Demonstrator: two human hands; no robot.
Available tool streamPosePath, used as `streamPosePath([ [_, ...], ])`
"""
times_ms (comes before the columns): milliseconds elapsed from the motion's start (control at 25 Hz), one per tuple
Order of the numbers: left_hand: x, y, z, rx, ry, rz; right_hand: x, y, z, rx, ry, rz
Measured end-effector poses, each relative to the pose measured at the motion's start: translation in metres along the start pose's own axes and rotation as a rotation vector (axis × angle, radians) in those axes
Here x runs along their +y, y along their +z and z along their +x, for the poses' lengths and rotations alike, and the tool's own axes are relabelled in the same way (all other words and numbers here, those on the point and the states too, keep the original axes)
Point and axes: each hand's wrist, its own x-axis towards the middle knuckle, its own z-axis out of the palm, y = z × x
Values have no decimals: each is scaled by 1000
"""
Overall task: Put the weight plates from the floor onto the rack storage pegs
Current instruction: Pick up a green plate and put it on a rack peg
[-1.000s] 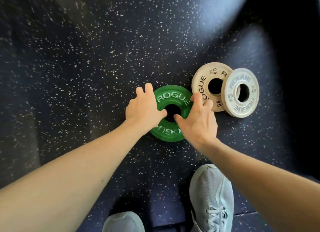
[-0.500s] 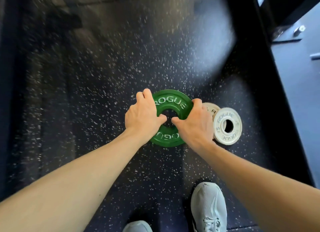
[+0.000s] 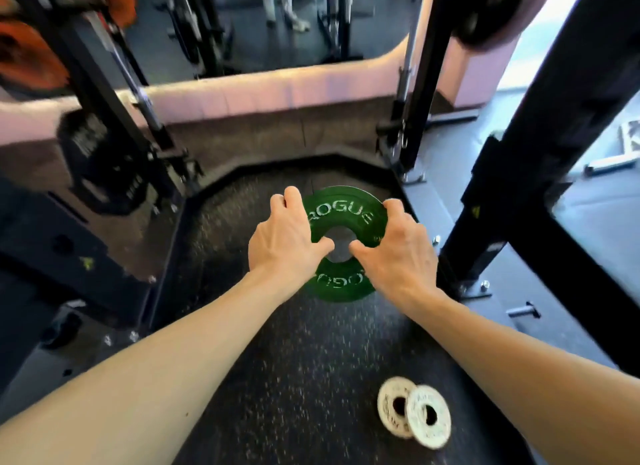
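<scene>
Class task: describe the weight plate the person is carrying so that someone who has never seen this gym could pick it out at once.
Start at the black rack upright on the right, then look just left of it. There the left hand and right hand hold the green plate by its rim and centre hole. It is green and held up, unlike the two white plates overlapping on the floor.

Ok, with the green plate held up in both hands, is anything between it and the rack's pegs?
Nothing visible blocks it. The left hand and right hand hold the green plate in open air; one short peg juts low at right, unobstructed.
</scene>
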Motion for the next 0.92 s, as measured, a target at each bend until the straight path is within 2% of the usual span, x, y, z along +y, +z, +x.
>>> streamPosePath([
  [400, 120, -350, 41, 395, 187, 7, -229, -281, 76, 309, -245, 108],
  [680, 181, -521, 33, 563, 303, -5, -333, -426, 94, 462, -376, 142],
  [920, 212, -609, 22, 641, 313, 12, -388, -501, 98, 491, -410, 160],
])
